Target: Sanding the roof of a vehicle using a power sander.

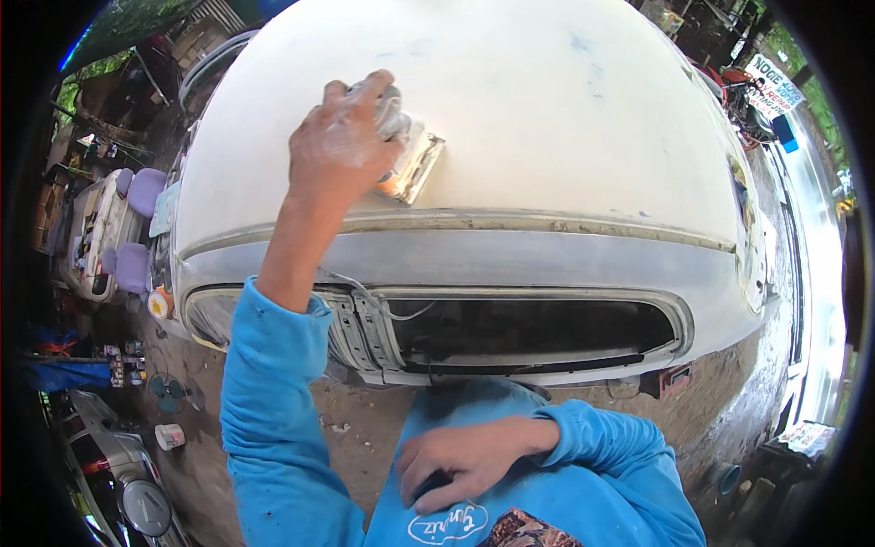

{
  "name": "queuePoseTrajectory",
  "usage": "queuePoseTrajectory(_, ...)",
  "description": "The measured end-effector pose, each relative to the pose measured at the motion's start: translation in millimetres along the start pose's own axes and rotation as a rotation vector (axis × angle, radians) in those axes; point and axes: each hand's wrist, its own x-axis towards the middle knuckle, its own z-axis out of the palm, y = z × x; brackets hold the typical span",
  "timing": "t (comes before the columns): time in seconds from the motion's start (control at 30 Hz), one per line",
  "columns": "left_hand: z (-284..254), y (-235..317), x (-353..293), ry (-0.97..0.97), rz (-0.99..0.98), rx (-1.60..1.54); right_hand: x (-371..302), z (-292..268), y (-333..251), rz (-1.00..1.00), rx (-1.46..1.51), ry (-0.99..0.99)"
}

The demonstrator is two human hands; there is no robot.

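My left hand [342, 141], white with dust, reaches out over the car roof [547, 118]. Its fingers wrap round the grey top of a hand-held power sander [415, 169]. The sander's flat square pad, partly orange at the side, sits on the pale roof near its close edge. My right hand [456, 460] is drawn in against the front of my blue shirt. Its fingers are curled, and a dark patch shows between thumb and fingers; what it is I cannot make out.
Below the roof edge is an open side window frame [538, 294] with a dark interior. Purple seats [146, 191] stand at the left, with a fan [167, 392], a white bucket [169, 437] and another vehicle [137, 497] lower down. A red motorcycle [743, 109] is at the far right.
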Motion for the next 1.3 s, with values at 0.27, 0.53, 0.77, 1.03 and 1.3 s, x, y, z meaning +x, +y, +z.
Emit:
queuePoseTrajectory(0.27, -12.1, -19.1, -18.8, -0.055, -0.118, 0.015, 65.5, 44.7, 19.7, -0.046, 0.392, -0.496)
queuePoseTrajectory(0.53, 0.0, 48.6, -24.6, 0.002, 0.072, -0.054, 97.0, 98.1, 60.6, 0.155, 0.587, -0.853)
queuePoseTrajectory(0.77, 9.4, 127.6, -11.6, -0.017, 0.215, -0.123, 97.7, 112.2, 114.9, -0.481, 0.305, -0.57)
queuePoseTrajectory(1.03, 13.9, 123.0, -3.4, 0.02, 0.279, -0.143, 85.1, 97.8, 79.4, 0.14, 0.368, -0.367)
queuePoseTrajectory(1.3, -0.7, 15.5, -8.1, -0.005, 0.064, -0.02, 102.5, 80.5, 38.3, 0.013, 0.481, -0.671)
